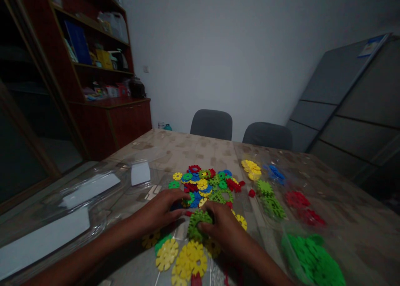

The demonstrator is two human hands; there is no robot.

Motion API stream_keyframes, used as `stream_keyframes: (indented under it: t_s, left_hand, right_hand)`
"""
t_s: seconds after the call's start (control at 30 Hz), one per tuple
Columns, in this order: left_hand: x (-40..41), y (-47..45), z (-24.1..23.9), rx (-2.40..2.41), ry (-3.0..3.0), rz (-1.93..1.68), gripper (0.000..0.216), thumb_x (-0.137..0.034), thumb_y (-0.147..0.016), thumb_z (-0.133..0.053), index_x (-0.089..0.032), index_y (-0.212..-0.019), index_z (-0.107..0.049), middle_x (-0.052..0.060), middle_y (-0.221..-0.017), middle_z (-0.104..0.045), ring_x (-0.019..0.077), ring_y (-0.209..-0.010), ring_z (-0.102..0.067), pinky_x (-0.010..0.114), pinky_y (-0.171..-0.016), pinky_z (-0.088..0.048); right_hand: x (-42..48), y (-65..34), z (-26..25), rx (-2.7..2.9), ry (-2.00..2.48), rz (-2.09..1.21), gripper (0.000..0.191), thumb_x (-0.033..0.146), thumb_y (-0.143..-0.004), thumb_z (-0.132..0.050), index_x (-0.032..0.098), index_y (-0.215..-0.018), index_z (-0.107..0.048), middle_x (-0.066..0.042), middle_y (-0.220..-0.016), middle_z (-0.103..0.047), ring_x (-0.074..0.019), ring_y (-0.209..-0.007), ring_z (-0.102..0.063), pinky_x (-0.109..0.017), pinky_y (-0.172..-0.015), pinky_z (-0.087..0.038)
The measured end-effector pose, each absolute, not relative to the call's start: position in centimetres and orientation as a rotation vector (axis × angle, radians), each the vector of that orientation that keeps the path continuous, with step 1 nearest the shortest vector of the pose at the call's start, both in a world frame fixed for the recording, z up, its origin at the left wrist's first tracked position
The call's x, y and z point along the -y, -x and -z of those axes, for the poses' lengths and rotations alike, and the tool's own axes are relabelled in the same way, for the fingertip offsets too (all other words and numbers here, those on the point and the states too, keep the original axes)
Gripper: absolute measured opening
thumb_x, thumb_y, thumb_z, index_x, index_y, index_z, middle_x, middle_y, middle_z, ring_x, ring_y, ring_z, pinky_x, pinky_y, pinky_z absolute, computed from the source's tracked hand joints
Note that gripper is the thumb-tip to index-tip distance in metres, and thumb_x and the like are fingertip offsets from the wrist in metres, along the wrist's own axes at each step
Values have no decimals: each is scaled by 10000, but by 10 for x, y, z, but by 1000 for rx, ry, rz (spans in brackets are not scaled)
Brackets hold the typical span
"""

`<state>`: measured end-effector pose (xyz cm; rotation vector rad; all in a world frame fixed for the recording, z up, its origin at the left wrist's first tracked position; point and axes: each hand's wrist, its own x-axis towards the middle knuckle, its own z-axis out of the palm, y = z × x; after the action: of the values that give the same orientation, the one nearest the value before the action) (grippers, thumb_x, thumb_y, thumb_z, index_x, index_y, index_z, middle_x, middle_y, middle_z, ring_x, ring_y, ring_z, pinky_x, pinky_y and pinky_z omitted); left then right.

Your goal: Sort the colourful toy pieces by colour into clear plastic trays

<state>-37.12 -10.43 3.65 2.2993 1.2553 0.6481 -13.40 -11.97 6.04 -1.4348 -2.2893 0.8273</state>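
Note:
A heap of flat plastic gear-like pieces [204, 186] in several colours lies in the middle of the table [359, 236]. My left hand [161, 213] rests palm down at the heap's near edge, fingers curled over a dark blue piece. My right hand [220, 227] is closed on a green lattice piece [196, 225], fingers wrapped over its right side. Yellow gear pieces [187, 259] lie just in front of both hands, between my forearms.
Sorted small piles sit to the right: yellow [251, 168], blue [275, 172], green [270, 198], red [301, 206]. A bag of bright green pieces [312, 259] lies at the near right. Clear plastic packaging [87, 194] covers the left. Two grey chairs [211, 124] stand behind; a shelf cabinet [103, 90] stands at left.

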Motion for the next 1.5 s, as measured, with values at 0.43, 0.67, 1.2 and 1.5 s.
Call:
stream_keyframes:
  t_s: [0.43, 0.67, 1.2, 1.5]
  left_hand:
    - [107, 366, -47, -1252, -2241, -632, 262, -298, -909, -582, -237, -1130, -709, 75, -1176, -732, 275, -1073, -664, 395, -942, -495]
    - [107, 369, -44, -1266, -2267, -581, 251, -310, -938, -575, -264, -1153, -696, 53, -1231, -720, 279, -1137, -648, 412, -983, -480]
    - [101, 375, -45, -1280, -2257, -552, 289, -333, -928, -583, -247, -1177, -704, 89, -1279, -706, 294, -1197, -624, 447, -1038, -462]
    - [94, 389, -54, -1257, -2303, -579, 302, -346, -963, -562, -235, -1215, -685, 99, -1290, -689, 282, -1188, -634, 436, -1038, -479]
  right_hand:
    - [68, -42, -107, 2013, 1811, -376, 135, 383, -767, -581, 252, -792, -564, -11, -651, -663, -225, -586, -630, -306, -541, -443]
    - [62, -69, -88, 2074, 1818, -254, 148, 265, -654, -643, 232, -795, -613, -97, -874, -720, -288, -809, -675, -370, -739, -488]
    - [52, -76, -77, 2280, 1850, -400, 235, 203, -753, -533, 195, -891, -724, -111, -911, -789, -264, -813, -733, -336, -737, -522]
    - [90, -58, -109, 2217, 1754, -174, 345, 290, -854, -420, 204, -920, -747, -155, -966, -787, -320, -839, -743, -394, -723, -550]
